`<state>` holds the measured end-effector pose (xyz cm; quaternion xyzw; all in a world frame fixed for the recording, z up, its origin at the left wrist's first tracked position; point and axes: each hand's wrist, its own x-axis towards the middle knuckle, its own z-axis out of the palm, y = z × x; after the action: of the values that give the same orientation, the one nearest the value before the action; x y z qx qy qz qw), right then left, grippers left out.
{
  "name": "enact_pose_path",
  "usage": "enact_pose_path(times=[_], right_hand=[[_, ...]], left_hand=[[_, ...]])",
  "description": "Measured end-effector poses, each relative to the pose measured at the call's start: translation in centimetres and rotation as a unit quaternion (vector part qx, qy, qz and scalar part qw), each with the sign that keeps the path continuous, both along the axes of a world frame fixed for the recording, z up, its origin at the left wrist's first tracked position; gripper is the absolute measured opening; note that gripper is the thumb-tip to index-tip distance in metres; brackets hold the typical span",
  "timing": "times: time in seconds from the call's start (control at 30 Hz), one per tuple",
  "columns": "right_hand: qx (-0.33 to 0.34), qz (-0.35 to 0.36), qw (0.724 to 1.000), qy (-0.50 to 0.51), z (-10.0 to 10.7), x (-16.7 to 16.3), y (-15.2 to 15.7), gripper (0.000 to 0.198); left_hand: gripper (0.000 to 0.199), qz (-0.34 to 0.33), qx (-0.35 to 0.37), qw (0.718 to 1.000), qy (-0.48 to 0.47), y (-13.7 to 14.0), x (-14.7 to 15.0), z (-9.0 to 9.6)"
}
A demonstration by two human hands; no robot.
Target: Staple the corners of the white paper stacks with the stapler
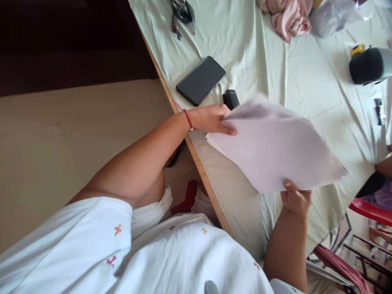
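A stack of white paper sheets (269, 151) is held up above the cloth-covered table, its far edge smeared by motion. My left hand (214, 119), with a red thread at the wrist, grips the sheets at their left corner, thumb on top. At the near right edge my right hand (295, 198) pinches the same stack, its thumb on the upper face and the other fingers hidden beneath. Just beyond my left hand lies a small black object (231, 99), possibly a stapler, partly covered by the paper. A black smartphone (201, 80) rests flat beside it.
Pale green cloth (239, 36) covers the table. Sunglasses (183, 12), a pink cloth (289, 18), a plastic bag (332, 18), a yellow tape measure (357, 50) and a dark cylindrical object (367, 65) lie on it. A person's arm (385, 166) shows at the right, near a red chair (372, 210).
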<state>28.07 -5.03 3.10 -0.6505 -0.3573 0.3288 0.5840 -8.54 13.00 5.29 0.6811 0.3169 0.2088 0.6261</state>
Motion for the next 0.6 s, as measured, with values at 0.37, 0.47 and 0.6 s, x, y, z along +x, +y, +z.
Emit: enact_pose_path(times=[0.37,0.47,0.6], right_hand=[[0.019,-0.012,0.999,-0.028,0.9,1.7,0.6,0.043],[-0.001,-0.009,1.000,-0.024,0.0,1.9,0.7,0.037],[0.008,-0.021,1.000,-0.009,-0.4,0.6,1.4,0.046]], left_hand=[[0.042,-0.138,0.040,0.988,-0.054,0.1,-0.4,0.8],[0.040,-0.142,0.066,0.988,-0.009,0.7,-0.2,-0.3],[0.030,-0.133,0.035,0.990,-0.016,0.5,-0.1,-0.8]])
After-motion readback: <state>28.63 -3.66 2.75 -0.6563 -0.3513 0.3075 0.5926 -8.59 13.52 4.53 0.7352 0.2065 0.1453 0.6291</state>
